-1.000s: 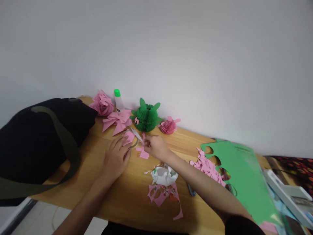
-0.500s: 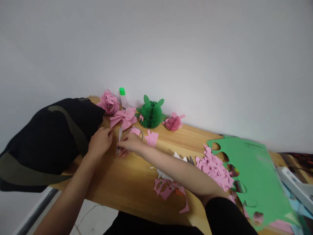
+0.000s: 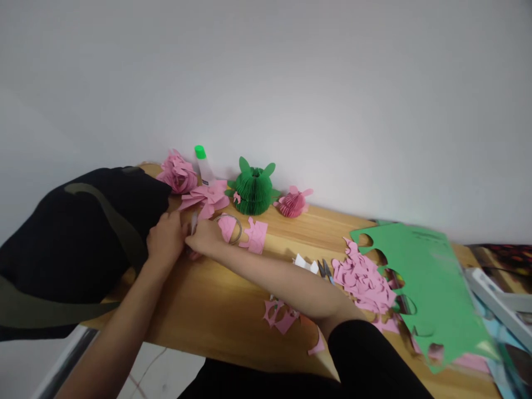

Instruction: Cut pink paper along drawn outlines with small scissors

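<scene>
My left hand [image 3: 167, 235] and my right hand [image 3: 203, 237] are close together above the wooden table, fingers curled inward. Between them is a small pale, whitish item [image 3: 193, 223], pinched by my right hand; its lower part is hidden. The left fingertips meet it from the other side, and what they hold is too small to tell. Just behind the hands lies a folded pink paper piece [image 3: 206, 198]. Right of my right hand are a round pink paper [image 3: 226, 226] with a thin ring and a pink cut-out [image 3: 256, 235].
A glue stick [image 3: 204, 165], a green paper figure [image 3: 253, 191] and a pink one [image 3: 292, 203] stand along the wall. A black bag [image 3: 91, 244] is left. Rightward lie scissors [image 3: 326, 270], pink scraps [image 3: 363, 280] and a green sheet [image 3: 432, 288].
My right hand has moved left, up against my left hand, carrying the pale item. The view has shifted slightly, and my right forearm now covers more of the pink scraps.
</scene>
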`<control>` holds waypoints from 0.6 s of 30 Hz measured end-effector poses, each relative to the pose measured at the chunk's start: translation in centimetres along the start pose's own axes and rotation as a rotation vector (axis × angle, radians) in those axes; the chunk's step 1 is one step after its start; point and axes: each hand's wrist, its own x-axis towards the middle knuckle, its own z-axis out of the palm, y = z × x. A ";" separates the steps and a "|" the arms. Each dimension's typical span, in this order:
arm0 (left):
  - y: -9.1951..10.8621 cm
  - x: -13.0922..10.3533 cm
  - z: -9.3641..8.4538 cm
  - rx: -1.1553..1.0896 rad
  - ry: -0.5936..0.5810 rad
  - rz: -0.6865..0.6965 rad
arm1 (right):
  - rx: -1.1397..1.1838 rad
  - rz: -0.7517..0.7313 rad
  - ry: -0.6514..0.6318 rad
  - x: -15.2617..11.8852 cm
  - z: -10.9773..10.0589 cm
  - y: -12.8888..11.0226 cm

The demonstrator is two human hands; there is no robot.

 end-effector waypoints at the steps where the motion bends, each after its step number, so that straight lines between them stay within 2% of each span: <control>1: 0.1 0.0 0.0 -0.014 0.002 0.004 | -0.001 -0.019 -0.028 -0.4 -0.1 0.2; 6: -0.1 -0.7 -0.2 -0.199 -0.005 0.049 | -0.014 -0.087 -0.139 -3.5 -1.4 1.1; 10: -0.5 -2.8 -0.5 -0.440 0.022 0.107 | -0.095 -0.146 -0.090 -6.1 -2.1 1.0; 12: -0.8 -4.2 -0.6 -0.547 0.113 0.130 | -0.144 -0.156 -0.063 -6.9 -1.7 0.7; 15: -1.6 -6.5 -0.6 -0.735 0.254 0.190 | -0.171 -0.149 -0.093 -7.4 -0.5 0.6; 18: -2.6 -8.3 -0.3 -0.804 0.271 0.272 | -0.181 -0.169 -0.115 -7.6 0.6 0.7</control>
